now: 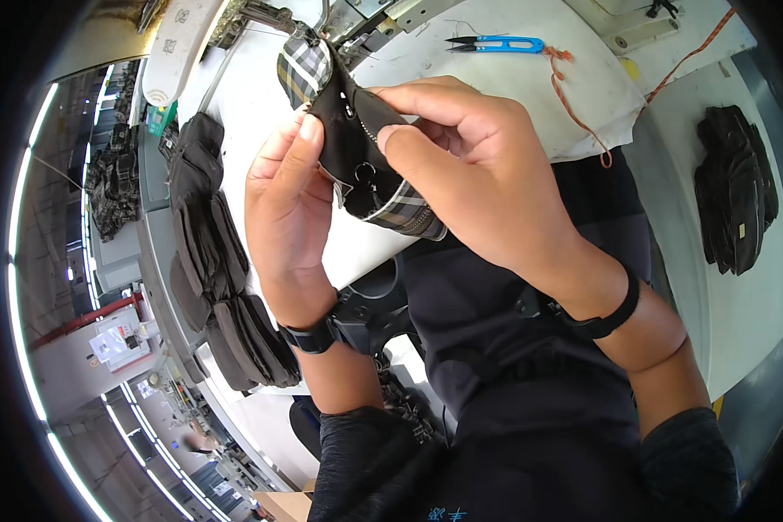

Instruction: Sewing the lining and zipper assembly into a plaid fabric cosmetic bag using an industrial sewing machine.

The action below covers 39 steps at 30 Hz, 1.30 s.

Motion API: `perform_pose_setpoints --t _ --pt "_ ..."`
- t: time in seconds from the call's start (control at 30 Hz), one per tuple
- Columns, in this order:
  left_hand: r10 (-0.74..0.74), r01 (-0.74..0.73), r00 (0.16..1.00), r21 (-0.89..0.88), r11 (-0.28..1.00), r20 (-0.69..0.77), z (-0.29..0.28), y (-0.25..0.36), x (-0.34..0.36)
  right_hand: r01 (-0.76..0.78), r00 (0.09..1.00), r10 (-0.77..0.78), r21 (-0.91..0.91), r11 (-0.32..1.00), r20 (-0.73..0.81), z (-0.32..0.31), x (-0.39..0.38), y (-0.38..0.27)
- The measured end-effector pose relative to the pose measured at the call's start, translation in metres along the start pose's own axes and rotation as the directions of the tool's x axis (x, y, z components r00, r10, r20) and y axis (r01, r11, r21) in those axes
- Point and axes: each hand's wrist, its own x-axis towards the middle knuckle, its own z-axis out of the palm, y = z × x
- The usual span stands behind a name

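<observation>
Between my two hands is a small zippered pouch (344, 143), black inside, with plaid fabric on its outer ends. Its zipper teeth show along the opening, and a small metal ring sits inside near the lower end. My left hand (291, 187) pinches the left edge between thumb and fingers. My right hand (474, 161) grips the right edge, its thumb pressed beside the zipper and its index finger along the upper part. The pouch is held up over the white work surface, just below the sewing machine parts (365, 35).
Blue thread snips (500, 44) lie at the upper right, by an orange cord (574, 109). Stacks of dark fabric pieces (209, 226) line the left edge. Another dark pile (735, 191) rests on the right-hand surface. A pale machine arm (178, 56) stands at the upper left.
</observation>
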Motion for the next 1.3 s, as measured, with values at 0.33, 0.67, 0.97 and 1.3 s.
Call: perform_pose_setpoints --t 0.33,0.67,0.97,1.3 --pt "-0.115 0.147 0.968 -0.132 0.98 0.222 -0.022 0.0 0.014 0.006 1.0 -0.006 0.007 1.0 -0.004 0.002 -0.002 -0.007" --pt "-0.116 0.125 0.984 -0.057 0.991 0.133 -0.009 0.007 0.007 0.031 0.999 -0.034 -0.078 0.996 -0.029 0.003 0.0 -0.006" --pt "0.614 -0.412 0.776 0.852 0.322 0.144 0.053 -0.004 -0.027 -0.173 0.985 0.175 0.158 0.972 0.003 0.001 -0.004 -0.015" --pt "0.65 -0.469 0.702 0.875 0.116 0.29 0.064 0.004 -0.022 -0.224 0.974 0.227 0.177 0.959 0.003 0.001 0.001 -0.008"
